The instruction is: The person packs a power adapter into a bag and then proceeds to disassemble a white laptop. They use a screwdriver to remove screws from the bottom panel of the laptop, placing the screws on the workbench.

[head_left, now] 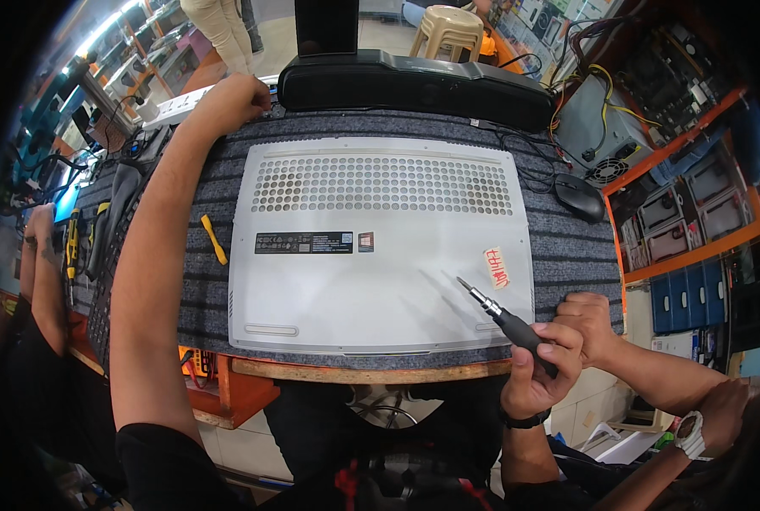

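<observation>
A silver laptop (380,272) lies upside down on the grey ribbed mat, its perforated vent strip toward the far side. Over its near right part, my right hand (540,370) is closed around a screwdriver (516,328) with a dark handle and metal shaft, its tip pointing up and left above the cover. My left arm reaches across the mat's left side. At the far left end of a black soundbar (414,89), my left hand (242,100) is closed, its fingertips bent down and mostly hidden. A yellow pry tool (214,240) lies left of the laptop.
A co-worker's fist (586,319) rests at the table's right edge, beside my right hand. Another person's hands (41,223) are at the far left. A black mouse (579,196), a power supply (601,128) and loose cables are at the right. A yellow-black screwdriver (72,243) lies left.
</observation>
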Motion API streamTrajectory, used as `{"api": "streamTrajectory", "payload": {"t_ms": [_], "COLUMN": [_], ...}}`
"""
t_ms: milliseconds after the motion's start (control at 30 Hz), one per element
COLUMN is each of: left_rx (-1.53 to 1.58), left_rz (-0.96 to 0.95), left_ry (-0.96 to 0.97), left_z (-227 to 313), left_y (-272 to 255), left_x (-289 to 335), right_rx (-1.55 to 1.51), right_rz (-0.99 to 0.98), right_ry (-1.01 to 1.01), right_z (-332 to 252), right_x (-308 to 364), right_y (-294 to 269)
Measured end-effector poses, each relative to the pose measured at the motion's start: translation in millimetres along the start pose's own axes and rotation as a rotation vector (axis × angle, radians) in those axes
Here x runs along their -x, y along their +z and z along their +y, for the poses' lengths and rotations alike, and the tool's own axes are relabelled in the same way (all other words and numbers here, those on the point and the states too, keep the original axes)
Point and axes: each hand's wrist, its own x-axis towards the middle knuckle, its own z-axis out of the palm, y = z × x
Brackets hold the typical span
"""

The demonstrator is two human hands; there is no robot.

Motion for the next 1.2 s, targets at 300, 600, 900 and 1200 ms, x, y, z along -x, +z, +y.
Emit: {"api": "streamTrajectory", "payload": {"t_ms": [300, 600, 900, 1200], "left_rx": [-0.029, 0.003, 0.005, 0.049], "left_rz": [-0.015, -0.015, 0.019, 0.308], "left_ry": [-0.006, 0.025, -0.030, -0.094], "left_z": [4.2, 3.1, 8.8, 27.8], "left_y": [-4.2, -11.0, -14.4, -35.8], "left_x": [-0.4, 0.3, 3.1, 54.3], "right_rx": [-0.034, -0.021, -0.029, -0.027], "right_rz": [0.011, 0.024, 0.032, 0.035], "right_ry": [0.035, 0.043, 0.041, 0.023], "right_z": [2.4, 3.0, 2.8, 3.0], "right_x": [3.4, 2.7, 2.7, 2.7], "right_y": [-1.2, -1.9, -1.1, 3.6]}}
